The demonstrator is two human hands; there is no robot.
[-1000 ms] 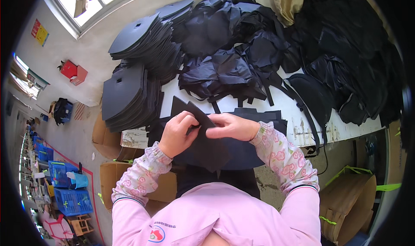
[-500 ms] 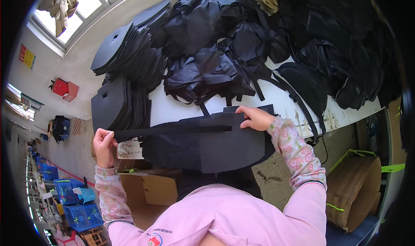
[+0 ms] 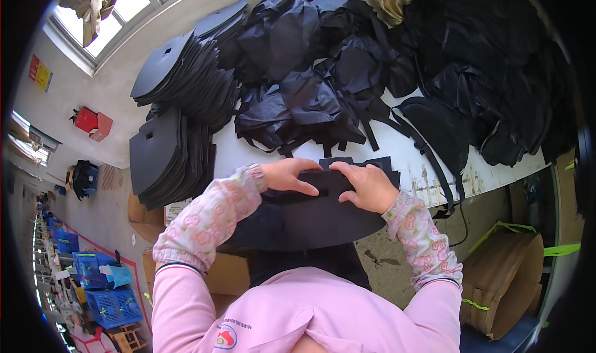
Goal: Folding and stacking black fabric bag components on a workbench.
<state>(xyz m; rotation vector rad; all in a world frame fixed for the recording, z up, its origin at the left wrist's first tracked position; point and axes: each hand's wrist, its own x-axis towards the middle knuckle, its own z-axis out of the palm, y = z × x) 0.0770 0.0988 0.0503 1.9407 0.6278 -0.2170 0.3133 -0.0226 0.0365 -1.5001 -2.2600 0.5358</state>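
Note:
A dark, stiff sheet panel [image 3: 304,222] with a curved lower edge lies across the table's front edge, close to my body. My left hand [image 3: 290,176] grips its upper edge, fingers along the top and thumb on the face by a small slot. Just right of the slot, my right hand [image 3: 371,186] holds the same edge, index finger along the top and thumb bent below. Black fabric [image 3: 382,163] shows behind the panel at the right. Whether a strap is pinched under my fingers is hidden.
Stacks of similar slotted panels [image 3: 158,151] stand at the left of the white table [image 3: 490,167]. Black fabric bag pieces [image 3: 298,98] with straps are heaped at the back, and a larger black pile [image 3: 484,55] fills the right. Cardboard boxes [image 3: 506,278] sit below.
My left hand has come in from the far left, where it stretched out a black strap, to the panel's upper edge beside my right hand. That strap no longer extends leftward.

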